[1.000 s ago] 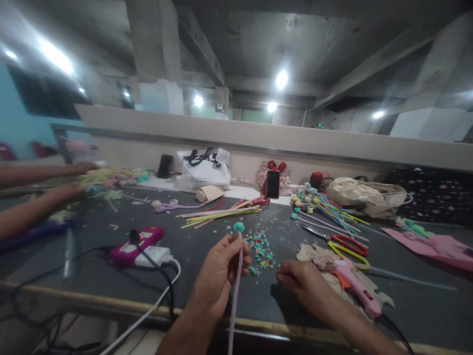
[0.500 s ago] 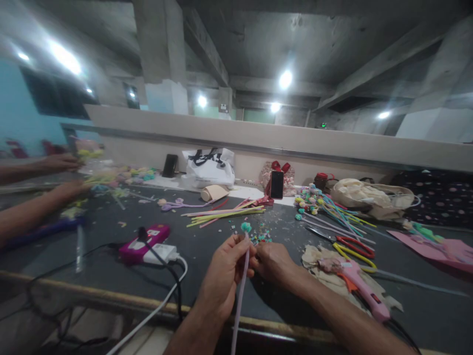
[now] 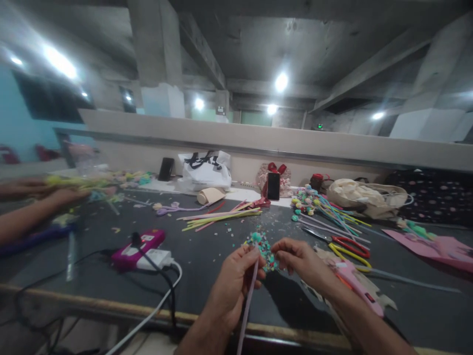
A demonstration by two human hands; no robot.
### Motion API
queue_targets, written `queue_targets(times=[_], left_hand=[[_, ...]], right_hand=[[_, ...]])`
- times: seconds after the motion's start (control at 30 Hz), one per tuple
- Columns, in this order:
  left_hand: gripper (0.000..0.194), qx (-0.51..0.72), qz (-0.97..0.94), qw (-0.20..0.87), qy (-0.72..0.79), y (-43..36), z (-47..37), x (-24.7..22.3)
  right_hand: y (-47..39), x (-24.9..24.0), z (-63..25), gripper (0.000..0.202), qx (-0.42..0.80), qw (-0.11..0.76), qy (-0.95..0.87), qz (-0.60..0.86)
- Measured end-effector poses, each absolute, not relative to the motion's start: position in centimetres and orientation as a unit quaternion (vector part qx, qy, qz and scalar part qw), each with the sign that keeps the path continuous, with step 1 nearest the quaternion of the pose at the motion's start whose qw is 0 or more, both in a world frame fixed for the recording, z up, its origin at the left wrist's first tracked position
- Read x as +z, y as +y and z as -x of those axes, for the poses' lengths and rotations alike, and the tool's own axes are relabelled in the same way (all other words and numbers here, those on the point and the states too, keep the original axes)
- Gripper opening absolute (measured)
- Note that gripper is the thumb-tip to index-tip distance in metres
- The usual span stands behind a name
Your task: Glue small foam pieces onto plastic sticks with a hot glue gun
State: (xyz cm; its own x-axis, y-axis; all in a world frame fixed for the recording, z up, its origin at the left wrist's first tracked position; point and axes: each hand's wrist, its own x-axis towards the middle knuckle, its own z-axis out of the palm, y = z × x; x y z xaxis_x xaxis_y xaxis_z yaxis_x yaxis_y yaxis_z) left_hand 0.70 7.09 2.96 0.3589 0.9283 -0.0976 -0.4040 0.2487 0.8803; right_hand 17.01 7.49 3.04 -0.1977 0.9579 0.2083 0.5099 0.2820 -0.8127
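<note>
My left hand (image 3: 238, 273) is closed around a pale purple pipe-cleaner-like stem (image 3: 247, 310). A small teal flower-like tuft (image 3: 255, 237) tops the stem, just above my thumb and fingertips. My right hand (image 3: 299, 259) is a little to the right, over the table, with thumb and fingers pinched together. Whatever it may hold is too small to make out. Between and beyond my hands lies a scatter of tiny coloured bits (image 3: 271, 261), mostly teal, partly covered by my left fingers.
Red-and-yellow-handled scissors (image 3: 349, 246) and a pink glue gun (image 3: 356, 281) lie right, the latter partly behind my forearm. Loose stems (image 3: 221, 215) and finished flower stems (image 3: 308, 199) lie farther back. A magenta power strip (image 3: 138, 249) with cords sits left. Another person's hands (image 3: 70, 197) work far left.
My right hand has moved right, away from the stem and my left hand. My left hand still holds the stem, now slightly lower and to the right in view. The other person's hands shifted left.
</note>
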Motion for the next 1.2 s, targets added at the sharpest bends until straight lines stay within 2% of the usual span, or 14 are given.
queue_targets(times=[0.17,0.33,0.5,0.63,0.93,1.2], left_hand=[[0.018,0.425,-0.389,0.748,0.328,7.0,-2.0,1.9],[0.014,0.418,-0.357,0.765,0.336,6.8,-2.2,1.6],[0.015,0.415,-0.35,0.767,0.342,6.7,-2.1,1.7],[0.018,0.415,-0.36,0.763,0.341,6.8,-2.0,1.7],[0.017,0.41,-0.38,0.758,0.336,6.7,-2.0,1.7],[0.02,0.405,-0.388,0.756,0.338,6.7,-1.9,1.8]], right_hand=[[7.0,2.5,-17.3,0.018,0.37,0.395,-0.681,0.493],[6.7,1.8,-17.2,0.014,0.34,0.407,-0.679,0.508],[6.0,1.2,-16.9,0.02,0.28,0.38,-0.713,0.518],[5.3,1.1,-17.1,0.026,0.194,0.321,-0.759,0.533],[3.8,2.3,-17.9,0.024,0.139,0.272,-0.78,0.547],[3.4,2.8,-20.0,0.014,0.118,0.356,-0.73,0.571]])
